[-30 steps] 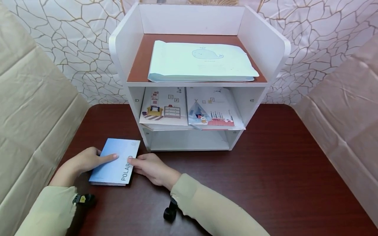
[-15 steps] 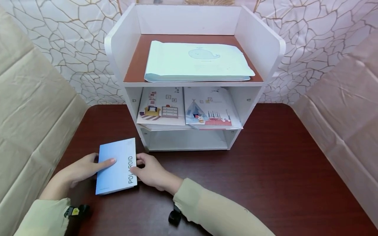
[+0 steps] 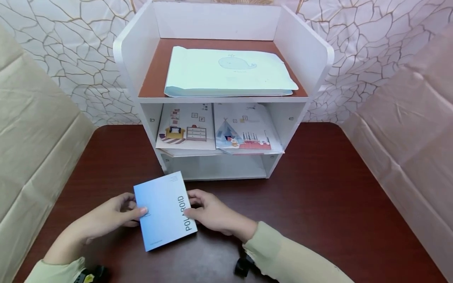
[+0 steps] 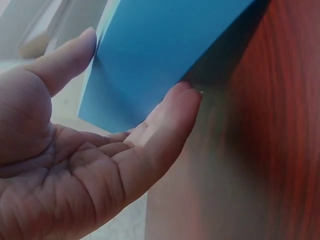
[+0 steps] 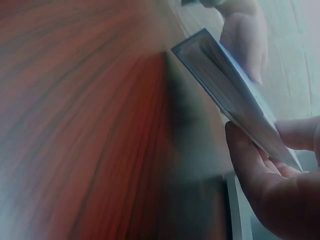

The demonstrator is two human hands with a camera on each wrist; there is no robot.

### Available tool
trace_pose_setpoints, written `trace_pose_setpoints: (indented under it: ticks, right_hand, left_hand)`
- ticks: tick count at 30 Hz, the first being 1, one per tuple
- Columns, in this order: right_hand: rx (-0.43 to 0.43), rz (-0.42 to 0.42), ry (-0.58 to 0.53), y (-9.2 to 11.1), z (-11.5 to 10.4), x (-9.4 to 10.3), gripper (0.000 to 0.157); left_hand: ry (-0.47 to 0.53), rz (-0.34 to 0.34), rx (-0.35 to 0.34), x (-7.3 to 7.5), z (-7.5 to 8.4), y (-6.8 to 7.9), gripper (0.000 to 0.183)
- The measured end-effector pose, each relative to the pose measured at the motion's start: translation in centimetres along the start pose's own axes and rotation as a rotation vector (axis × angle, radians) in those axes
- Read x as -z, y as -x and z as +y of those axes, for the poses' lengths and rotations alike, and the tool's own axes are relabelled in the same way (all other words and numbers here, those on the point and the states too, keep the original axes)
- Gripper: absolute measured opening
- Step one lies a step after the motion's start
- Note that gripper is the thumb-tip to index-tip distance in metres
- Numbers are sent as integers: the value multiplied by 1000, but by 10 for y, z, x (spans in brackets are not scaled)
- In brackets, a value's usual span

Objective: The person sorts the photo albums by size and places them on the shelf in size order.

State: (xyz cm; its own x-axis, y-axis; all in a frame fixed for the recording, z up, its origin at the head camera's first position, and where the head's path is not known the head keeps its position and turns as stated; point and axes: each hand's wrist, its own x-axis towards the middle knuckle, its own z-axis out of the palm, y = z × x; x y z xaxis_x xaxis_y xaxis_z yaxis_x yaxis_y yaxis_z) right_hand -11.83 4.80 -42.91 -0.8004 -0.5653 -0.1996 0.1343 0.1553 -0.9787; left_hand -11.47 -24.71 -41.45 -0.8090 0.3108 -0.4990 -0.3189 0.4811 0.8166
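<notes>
A light blue photo album (image 3: 162,212) with POLAROID printed along one side is held tilted over the table, in front of the shelf's left half. My left hand (image 3: 115,216) holds its left edge, thumb on the cover and fingers at the underside. The right hand (image 3: 216,212) pinches the opposite edge, thumb on the cover beside the lettering. In the left wrist view the plain blue face of the album (image 4: 150,55) lies between thumb and fingers. The right wrist view shows the album's page edges (image 5: 235,95), the cover closed.
A white shelf unit (image 3: 219,100) stands at the back of the dark red table (image 3: 318,204). A pale booklet with a whale (image 3: 230,74) lies on its top, and illustrated booklets (image 3: 187,133) fill the middle level. Beige cloth walls (image 3: 35,129) rise at both sides.
Both hands have carried the album rightward and toward me, turning it counterclockwise. It has come up from near the table. The head view has shifted slightly.
</notes>
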Motion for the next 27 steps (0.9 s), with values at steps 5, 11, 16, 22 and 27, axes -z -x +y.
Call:
trace_pose_setpoints:
  ticks: [5, 11, 16, 22, 27]
  right_hand:
    - [-44, 11, -40, 12, 5, 22, 38]
    - [-94, 15, -78, 25, 13, 51, 34]
    - [-105, 44, -99, 28, 18, 68, 31]
    - [-116, 104, -203, 29, 20, 78, 33]
    - [-134, 172, -263, 28, 23, 82, 36]
  left_hand:
    - [55, -15, -69, -22, 10, -8, 80]
    - [97, 13, -119, -48, 20, -23, 81]
    - [110, 69, -152, -63, 25, -38, 78]
    - [151, 108, -220, -77, 32, -48, 75]
    - [202, 99, -229, -90, 35, -55, 73]
